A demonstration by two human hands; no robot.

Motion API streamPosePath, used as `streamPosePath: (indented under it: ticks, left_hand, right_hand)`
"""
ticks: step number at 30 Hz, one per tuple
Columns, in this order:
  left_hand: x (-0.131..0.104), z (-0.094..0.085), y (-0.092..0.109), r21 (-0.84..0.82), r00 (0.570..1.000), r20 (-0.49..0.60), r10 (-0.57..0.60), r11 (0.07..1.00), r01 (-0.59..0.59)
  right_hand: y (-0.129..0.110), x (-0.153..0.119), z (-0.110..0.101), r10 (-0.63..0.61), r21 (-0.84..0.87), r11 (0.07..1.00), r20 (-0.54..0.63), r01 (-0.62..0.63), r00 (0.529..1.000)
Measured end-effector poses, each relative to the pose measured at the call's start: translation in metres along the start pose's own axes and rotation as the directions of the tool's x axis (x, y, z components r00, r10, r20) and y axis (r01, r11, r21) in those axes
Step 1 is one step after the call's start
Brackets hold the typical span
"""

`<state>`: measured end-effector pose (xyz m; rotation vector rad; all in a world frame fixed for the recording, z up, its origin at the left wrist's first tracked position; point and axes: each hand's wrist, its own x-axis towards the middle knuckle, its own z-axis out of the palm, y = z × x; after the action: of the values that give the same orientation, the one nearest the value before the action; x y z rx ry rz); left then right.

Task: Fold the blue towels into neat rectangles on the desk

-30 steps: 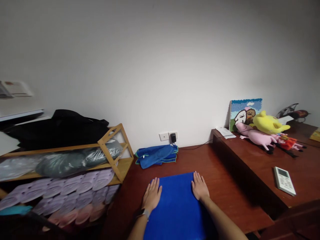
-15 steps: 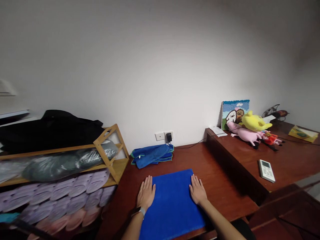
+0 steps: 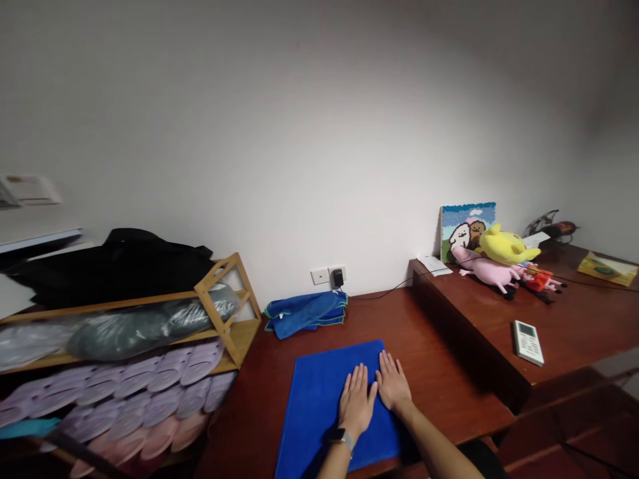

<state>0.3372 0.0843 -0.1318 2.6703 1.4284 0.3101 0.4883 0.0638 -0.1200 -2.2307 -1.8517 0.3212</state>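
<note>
A blue cloth (image 3: 314, 399) lies spread flat on the reddish-brown wooden table (image 3: 439, 372). My left hand (image 3: 357, 402), with a watch (image 3: 342, 436) on its wrist, rests palm down on the cloth right of its middle, fingers stretched out. Just to its right, my right hand (image 3: 393, 382) lies flat over the cloth's right edge, fingers extended. The two hands are close together, and neither grips anything. Behind the cloth, by the wall, sits a pile of folded blue cloths (image 3: 304, 313) with green edging.
Left of the table stands a wooden rack (image 3: 232, 332) with a black bag (image 3: 120, 266) and rows of lilac slippers (image 3: 164, 372). A plug (image 3: 338, 277) sits in the wall socket. On the higher desk at right are plush toys (image 3: 489, 269) and a white remote (image 3: 528, 342).
My left hand has moved right, from the cloth's left edge across to beside my right hand. My right hand stays at the right edge. The view has shifted slightly.
</note>
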Motion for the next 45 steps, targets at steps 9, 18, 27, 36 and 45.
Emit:
streamPosePath:
  ticks: [9, 18, 27, 36, 45]
  left_hand:
    - [-0.083, -0.04, -0.141, 0.115, 0.918, -0.034, -0.395, 0.911, 0.396]
    - [-0.087, -0.032, -0.144, 0.113, 0.915, -0.106, -0.39, 0.909, 0.401]
    - [-0.076, -0.045, -0.122, 0.143, 0.932, -0.192, -0.307, 0.931, 0.336]
    - [-0.03, -0.006, 0.037, -0.009, 0.999, -0.048, -0.023, 1.0, 0.022]
    - [-0.085, -0.038, -0.076, 0.09, 0.952, 0.015, -0.304, 0.949, 0.302]
  right_hand:
    - [-0.004, -0.001, -0.004, 0.027, -0.031, 0.999, 0.013, -0.026, 1.0]
    - [0.002, -0.048, 0.005, 0.009, -0.02, 1.0, -0.007, -0.009, 1.0]
    - [0.002, -0.055, 0.005, -0.015, -0.004, 1.0, -0.031, 0.015, 0.999]
    - [0.005, -0.054, 0.009, -0.048, -0.045, 0.998, -0.026, 0.047, 0.998]
    - [0.002, -0.055, 0.005, -0.013, -0.015, 1.0, -0.011, 0.013, 1.0]
